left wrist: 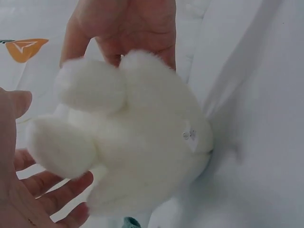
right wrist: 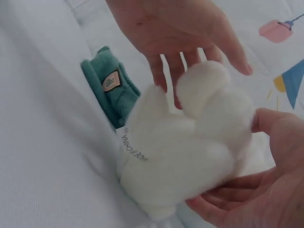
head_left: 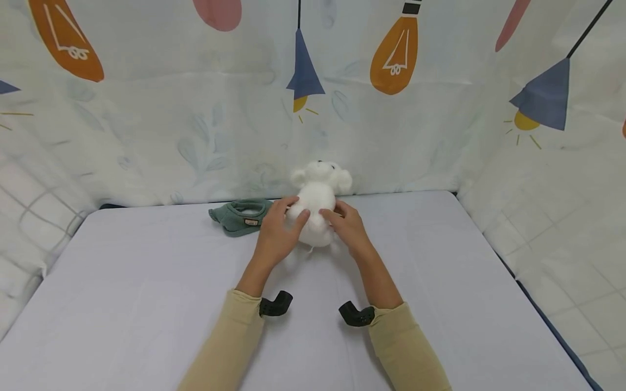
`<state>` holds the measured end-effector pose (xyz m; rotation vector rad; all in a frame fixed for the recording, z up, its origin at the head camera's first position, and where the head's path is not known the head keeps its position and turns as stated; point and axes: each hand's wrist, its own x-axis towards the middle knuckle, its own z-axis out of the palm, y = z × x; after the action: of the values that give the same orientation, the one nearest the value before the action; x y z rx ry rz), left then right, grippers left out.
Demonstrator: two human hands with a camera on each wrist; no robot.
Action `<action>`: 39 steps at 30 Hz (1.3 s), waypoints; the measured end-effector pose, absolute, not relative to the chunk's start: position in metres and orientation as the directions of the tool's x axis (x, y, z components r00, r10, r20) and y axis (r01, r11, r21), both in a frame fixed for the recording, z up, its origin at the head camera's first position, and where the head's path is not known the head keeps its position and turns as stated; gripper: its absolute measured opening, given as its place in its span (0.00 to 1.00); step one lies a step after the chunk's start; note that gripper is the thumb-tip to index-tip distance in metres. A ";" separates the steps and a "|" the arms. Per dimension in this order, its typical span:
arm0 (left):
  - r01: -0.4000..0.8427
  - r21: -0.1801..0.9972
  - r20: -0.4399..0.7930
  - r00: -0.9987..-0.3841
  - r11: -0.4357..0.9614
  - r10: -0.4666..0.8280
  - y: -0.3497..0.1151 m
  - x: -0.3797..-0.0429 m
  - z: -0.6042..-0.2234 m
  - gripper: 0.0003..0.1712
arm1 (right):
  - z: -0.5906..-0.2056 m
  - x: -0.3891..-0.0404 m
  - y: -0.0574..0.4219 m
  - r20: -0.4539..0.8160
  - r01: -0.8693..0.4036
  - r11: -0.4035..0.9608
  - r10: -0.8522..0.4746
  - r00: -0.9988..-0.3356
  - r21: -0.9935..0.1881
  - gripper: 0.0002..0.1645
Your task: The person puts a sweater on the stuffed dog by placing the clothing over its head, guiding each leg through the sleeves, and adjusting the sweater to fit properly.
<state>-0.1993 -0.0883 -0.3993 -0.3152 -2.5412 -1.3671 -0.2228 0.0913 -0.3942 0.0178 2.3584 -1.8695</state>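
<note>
A white fluffy plush toy (head_left: pixel 317 198) with round ears sits upright at the back of the table. My left hand (head_left: pixel 277 233) is at its left side, fingers loosely extended along it and the thumb apart from the fur in the right wrist view. On the other side my right hand (head_left: pixel 351 228) holds the toy between thumb and fingers. A printed white tag (right wrist: pixel 124 142) shows low on the plush body. Beside the left hand lies a small green doll garment (head_left: pixel 239 218) with a label patch (right wrist: pixel 111 81).
A white cloth covers the table (head_left: pixel 146 304). Behind it hangs a curtain (head_left: pixel 235 130) printed with lamps and bulbs. Black curved mounts (head_left: pixel 276 304) stick out from both wrists. A wire grid (head_left: pixel 39 212) shows faintly at the left.
</note>
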 end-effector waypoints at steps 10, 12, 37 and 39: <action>0.249 0.877 0.228 -0.968 0.410 0.100 -0.110 -0.204 -0.397 0.27 | -0.396 -0.221 0.092 -0.095 0.071 0.193 -0.118 -0.988 -0.979 0.28; 0.213 0.888 0.183 -0.977 0.408 0.113 -0.112 -0.204 -0.397 0.28 | -0.396 -0.221 0.092 -0.090 0.066 0.187 -0.124 -0.988 -0.980 0.28; 0.257 0.939 0.219 -0.959 0.229 0.179 -0.107 -0.209 -0.408 0.33 | -0.397 -0.226 0.096 0.072 -0.058 -0.077 -0.190 -0.979 -0.995 0.34; 0.289 0.934 0.257 -0.952 0.212 0.168 -0.105 -0.211 -0.412 0.30 | -0.403 -0.228 0.095 0.086 -0.068 -0.103 -0.183 -0.979 -0.992 0.36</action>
<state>-0.2111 -0.1055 -0.4124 -0.4478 -2.3660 -1.8589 -0.2279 0.0945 -0.4028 -0.2870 2.0502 -2.2585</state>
